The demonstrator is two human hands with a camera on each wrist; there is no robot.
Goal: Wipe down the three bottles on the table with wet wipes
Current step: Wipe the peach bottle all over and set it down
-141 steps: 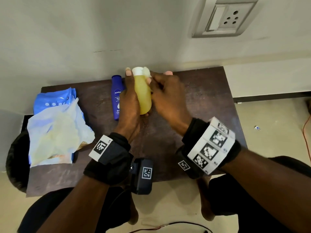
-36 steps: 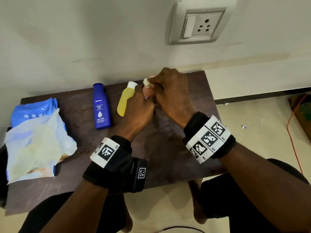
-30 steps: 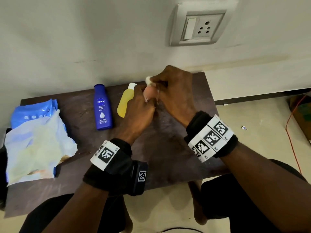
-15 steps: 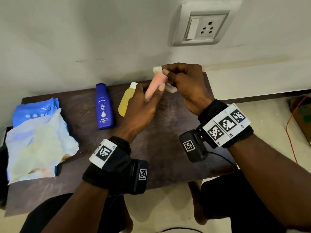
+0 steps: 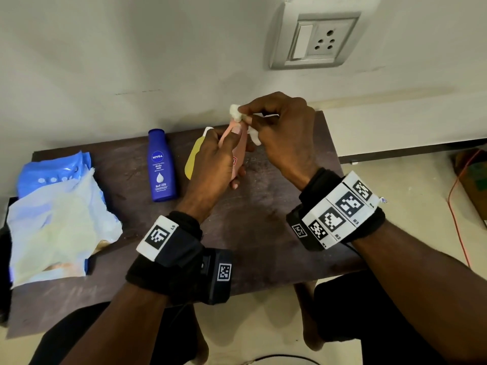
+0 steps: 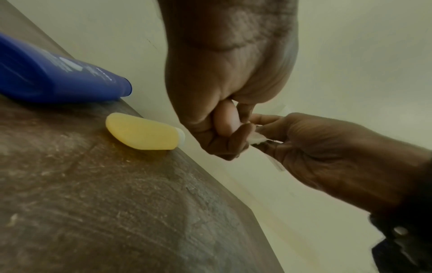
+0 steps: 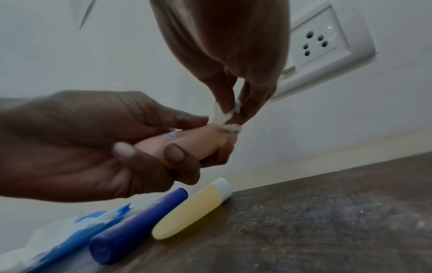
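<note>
My left hand (image 5: 224, 156) grips a slim pink bottle (image 7: 187, 142) above the dark table (image 5: 263, 233), its far end raised. My right hand (image 5: 279, 127) pinches a white wet wipe (image 5: 235, 113) against that raised end; the wipe (image 7: 224, 118) is bunched between thumb and fingers. The pink bottle (image 6: 225, 118) is mostly hidden inside my left fist. A blue Nivea bottle (image 5: 160, 167) lies on the table left of my hands. A yellow bottle (image 5: 193, 160) with a white cap lies beside it, partly behind my left hand; both bottles (image 7: 138, 227) (image 7: 191, 206) lie side by side.
A blue wet-wipe pack (image 5: 52, 167) with a crumpled wrapper (image 5: 58, 227) on it lies at the table's left end. The wall with a socket plate (image 5: 321, 38) runs right behind the table. An orange cable (image 5: 458, 206) crosses the floor at the right.
The yellow bottle has been laid down and the pink one taken up in my left hand. Over the last second my right hand worked the wipe up to the bottle's raised end.
</note>
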